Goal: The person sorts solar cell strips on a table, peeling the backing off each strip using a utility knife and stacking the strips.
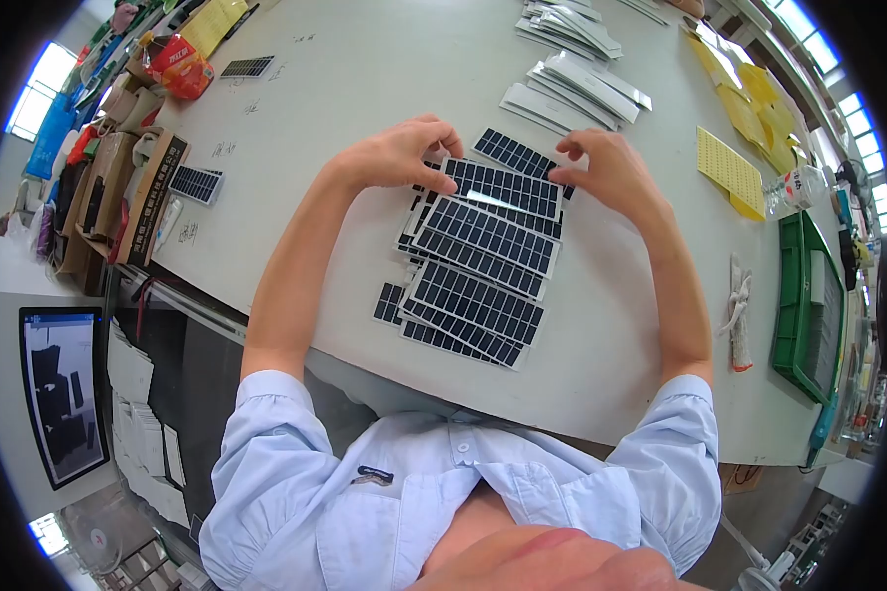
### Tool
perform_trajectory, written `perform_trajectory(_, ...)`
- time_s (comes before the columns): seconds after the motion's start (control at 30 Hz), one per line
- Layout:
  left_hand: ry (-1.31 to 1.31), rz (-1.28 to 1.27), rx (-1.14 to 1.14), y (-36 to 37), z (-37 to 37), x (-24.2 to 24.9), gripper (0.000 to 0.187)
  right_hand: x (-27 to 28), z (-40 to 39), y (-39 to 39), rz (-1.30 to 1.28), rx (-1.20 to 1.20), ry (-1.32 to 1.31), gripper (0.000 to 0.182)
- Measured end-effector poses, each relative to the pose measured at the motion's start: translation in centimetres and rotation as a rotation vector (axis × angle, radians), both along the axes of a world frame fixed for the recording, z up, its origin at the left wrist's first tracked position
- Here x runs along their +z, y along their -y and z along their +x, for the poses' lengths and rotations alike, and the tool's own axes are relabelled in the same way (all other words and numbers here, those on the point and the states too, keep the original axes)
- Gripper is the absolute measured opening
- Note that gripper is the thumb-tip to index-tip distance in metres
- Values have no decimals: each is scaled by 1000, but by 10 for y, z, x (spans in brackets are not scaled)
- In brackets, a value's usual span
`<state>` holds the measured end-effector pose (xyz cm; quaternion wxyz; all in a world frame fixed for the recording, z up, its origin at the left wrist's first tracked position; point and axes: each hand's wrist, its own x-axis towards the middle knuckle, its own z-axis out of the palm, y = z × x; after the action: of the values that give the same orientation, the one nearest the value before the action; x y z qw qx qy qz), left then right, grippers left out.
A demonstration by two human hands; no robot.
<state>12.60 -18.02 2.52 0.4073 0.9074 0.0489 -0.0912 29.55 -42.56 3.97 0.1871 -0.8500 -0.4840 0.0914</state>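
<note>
Small dark solar panels with pale edges (488,236) lie in overlapping piles on the white table in front of me. My left hand (404,156) is at the upper left corner of the top panel (503,187), with thumb and index finger bent around that corner. On the other side, my right hand (603,167) has its thumb and fingers apart beside the panel's upper right end. Another panel (512,153) lies tilted behind the top one, between my hands. Whether my right thumb touches a panel I cannot tell.
White strips (572,89) are stacked at the back of the table (355,69). Yellow sheets (729,169), a bottle (796,192) and a green tray (808,305) stand right. Cardboard boxes (148,202), a red packet (177,67) and a loose panel (196,184) are left.
</note>
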Motion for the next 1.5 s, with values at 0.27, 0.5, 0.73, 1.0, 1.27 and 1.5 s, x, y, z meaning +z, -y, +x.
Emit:
perform_trajectory(0.27,36,-58,31,4,5,3,40,-3,16,1,53,15,-52,28)
perform_trajectory(0.5,105,-71,105,4,8,-6,36,-14,33,3,152,-154,591,14)
perform_trajectory(0.73,157,-86,136,5,10,-10,33,2,-7,-5,44,166,-131,18)
perform_trajectory(1.0,49,172,51,-12,3,-12,40,-20,27,1,257,-87,503,13)
perform_trajectory(1.27,56,134,41,-10,4,-10,44,17,-30,0,-88,219,-108,48)
perform_trajectory(1.5,98,249,-66,23,3,-3,54,14,-39,-5,-234,185,-142,45)
